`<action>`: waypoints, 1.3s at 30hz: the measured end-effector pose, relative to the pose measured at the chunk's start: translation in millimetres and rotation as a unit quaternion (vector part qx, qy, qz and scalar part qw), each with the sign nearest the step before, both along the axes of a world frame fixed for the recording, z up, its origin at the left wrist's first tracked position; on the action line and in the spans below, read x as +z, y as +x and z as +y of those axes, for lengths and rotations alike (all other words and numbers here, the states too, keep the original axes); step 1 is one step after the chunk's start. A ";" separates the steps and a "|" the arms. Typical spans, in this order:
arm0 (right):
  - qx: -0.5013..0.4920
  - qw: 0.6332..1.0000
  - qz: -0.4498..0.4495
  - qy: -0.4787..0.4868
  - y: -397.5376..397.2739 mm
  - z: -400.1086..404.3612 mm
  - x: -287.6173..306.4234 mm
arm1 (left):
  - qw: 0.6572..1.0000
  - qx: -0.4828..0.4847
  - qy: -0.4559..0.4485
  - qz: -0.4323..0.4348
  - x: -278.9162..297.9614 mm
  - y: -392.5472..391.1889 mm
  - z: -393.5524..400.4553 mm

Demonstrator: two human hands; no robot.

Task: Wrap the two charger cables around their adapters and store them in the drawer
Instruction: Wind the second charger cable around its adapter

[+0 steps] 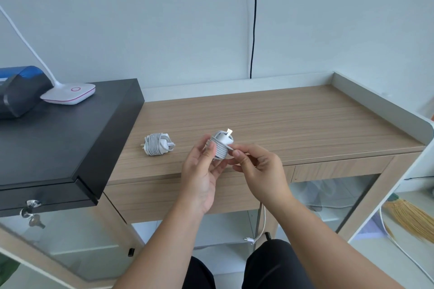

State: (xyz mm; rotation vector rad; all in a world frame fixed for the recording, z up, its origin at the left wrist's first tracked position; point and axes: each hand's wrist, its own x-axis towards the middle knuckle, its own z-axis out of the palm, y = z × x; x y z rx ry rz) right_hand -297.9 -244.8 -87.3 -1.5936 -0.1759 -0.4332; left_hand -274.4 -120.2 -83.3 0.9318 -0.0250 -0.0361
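Observation:
A white adapter (157, 147) with its grey cable wound round it lies on the wooden table (293, 119), left of my hands. The second white adapter (222, 145), prongs up and cable coiled round its body, is held above the table's front edge. My left hand (203, 171) grips it from the left and below. My right hand (258, 171) pinches the cable's free end against the coil on its right side. The wooden drawer front (178, 195) below the tabletop is closed.
A black cabinet (58, 136) with keys in its lock stands at the left, carrying a white lamp base (70, 94) and a blue and black device (18, 91). A black cord hangs down the wall. A broom (408, 216) lies on the right shelf.

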 end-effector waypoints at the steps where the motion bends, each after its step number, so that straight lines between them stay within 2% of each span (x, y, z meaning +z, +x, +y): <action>1: -0.001 1.000 -0.004 -0.001 0.0 1.3 -0.7 | 1.000 0.002 0.008 0.002 0.5 -0.3 -0.8; 9: -0.004 0.999 -0.034 -0.030 2.4 1.0 -6.5 | 0.994 -0.016 0.092 -0.052 2.8 -7.1 0.7; 13: 0.005 0.992 -0.070 -0.107 2.1 -4.0 -8.7 | 0.993 -0.020 0.103 -0.056 5.9 -5.8 6.8; 17: -0.023 0.972 -0.135 -0.189 1.6 -10.4 -7.1 | 0.995 -0.036 0.076 -0.048 7.1 -4.3 11.6; 21: -0.023 0.979 -0.097 -0.179 -0.4 -23.3 0.0 | 0.993 -0.089 0.062 -0.039 6.5 -5.0 15.4; 25: 0.017 0.969 -0.031 -0.244 10.2 -45.4 9.7 | 0.985 -0.155 0.058 -0.041 5.6 -4.5 23.9; 29: 0.022 0.934 -0.037 -0.355 19.0 -61.0 27.4 | 0.964 -0.207 0.146 -0.085 3.3 -4.0 30.6; 32: 0.005 0.884 -0.055 -0.465 23.4 -63.1 40.2 | 0.937 -0.188 0.270 -0.122 2.5 -5.1 30.6; 34: 0.001 0.860 -0.080 -0.504 22.2 -57.2 41.6 | 0.914 -0.167 0.339 -0.147 0.8 -5.3 28.9; 36: -0.009 0.854 -0.094 -0.512 18.5 -50.5 38.6 | 0.901 -0.139 0.376 -0.162 0.0 -5.8 26.2; 39: -0.037 0.866 -0.127 -0.482 11.5 -42.6 31.7 | 0.894 -0.063 0.410 -0.171 0.7 -4.4 21.8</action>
